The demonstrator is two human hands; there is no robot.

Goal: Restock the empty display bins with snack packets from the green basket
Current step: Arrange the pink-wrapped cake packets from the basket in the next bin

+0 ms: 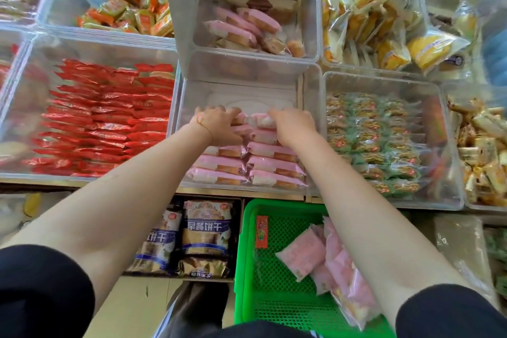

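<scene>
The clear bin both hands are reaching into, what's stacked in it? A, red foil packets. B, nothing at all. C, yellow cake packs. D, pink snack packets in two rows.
D: the clear bin holds pink snack packets laid in two rows, and the left hand and right hand grip more at the back.

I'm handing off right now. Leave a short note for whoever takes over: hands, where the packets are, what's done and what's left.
Left hand and right hand: both inside the clear centre bin, fingers curled on pink packets at the far end of the rows.
Done: two rows of pink packets fill the near part of that bin; the far part is bare.
Left: several pink packets lie in the green basket below the shelf. Move them over and finish the rows.
</scene>
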